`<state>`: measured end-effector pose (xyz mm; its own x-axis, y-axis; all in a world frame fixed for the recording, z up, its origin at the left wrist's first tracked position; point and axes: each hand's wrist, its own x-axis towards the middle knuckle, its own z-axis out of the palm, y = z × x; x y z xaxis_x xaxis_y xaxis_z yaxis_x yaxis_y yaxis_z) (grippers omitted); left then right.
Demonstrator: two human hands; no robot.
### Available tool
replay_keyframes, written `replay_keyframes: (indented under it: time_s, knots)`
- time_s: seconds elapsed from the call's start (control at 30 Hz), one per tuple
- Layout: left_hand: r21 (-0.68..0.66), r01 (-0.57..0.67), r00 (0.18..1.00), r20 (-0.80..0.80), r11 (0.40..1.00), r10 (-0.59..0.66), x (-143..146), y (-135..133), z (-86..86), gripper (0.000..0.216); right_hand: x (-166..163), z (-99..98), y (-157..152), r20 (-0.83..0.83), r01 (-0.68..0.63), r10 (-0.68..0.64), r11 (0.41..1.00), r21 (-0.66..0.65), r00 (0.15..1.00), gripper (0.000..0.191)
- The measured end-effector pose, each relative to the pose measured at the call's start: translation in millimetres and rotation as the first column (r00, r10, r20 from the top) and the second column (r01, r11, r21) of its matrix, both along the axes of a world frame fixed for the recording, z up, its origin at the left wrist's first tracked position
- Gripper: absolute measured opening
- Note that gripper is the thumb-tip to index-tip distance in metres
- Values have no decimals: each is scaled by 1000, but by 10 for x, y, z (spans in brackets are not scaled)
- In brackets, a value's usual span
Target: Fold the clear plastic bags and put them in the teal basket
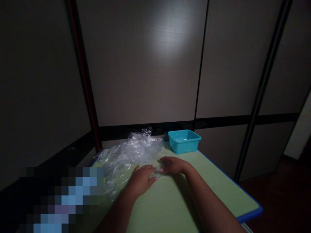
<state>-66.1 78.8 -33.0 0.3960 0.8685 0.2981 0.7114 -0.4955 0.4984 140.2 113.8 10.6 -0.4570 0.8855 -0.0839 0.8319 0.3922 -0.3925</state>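
One left hand (143, 178) rests palm down, fingers loosely extended and thumb apart, at the near edge of crumpled clear plastic (136, 150) spread across the left side of a green table (165, 207). The right hand (173, 165) curves in just beside it; whether its fingers pinch anything cannot be told. A turquoise tub (185, 146) stands beyond, right of the plastic.

blue-edged green table (165, 210) | far left: crumpled clear plastic (136, 150) | far right: turquoise basin (186, 147), upright
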Motion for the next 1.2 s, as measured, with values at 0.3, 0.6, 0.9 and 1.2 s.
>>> replay_keyframes:
  time_s: [0.3, 0.6, 0.9, 1.2]
  knots:
    - [-52, -12, 997, 81, 999, 16, -18, 64, -62, 41, -19, -18, -38, 179, 15, -8, 999, -37, 984, 72]
    - [-151, -7, 918, 390, 989, 67, 3, 105, -45, 34, 53, -6, -17, 176, 48, -58, 997, 57, 983, 62]
    - [-364, 33, 638, 724, 931, 261, -2, 246, 49, 73, -43, -72, -9, 102, 68, -84, 985, 159, 991, 45]
    - [-262, 109, 324, 921, 959, 215, -134, 183, 252, 87, -163, -98, -59, -4, -55, 57, 978, 200, 998, 51]
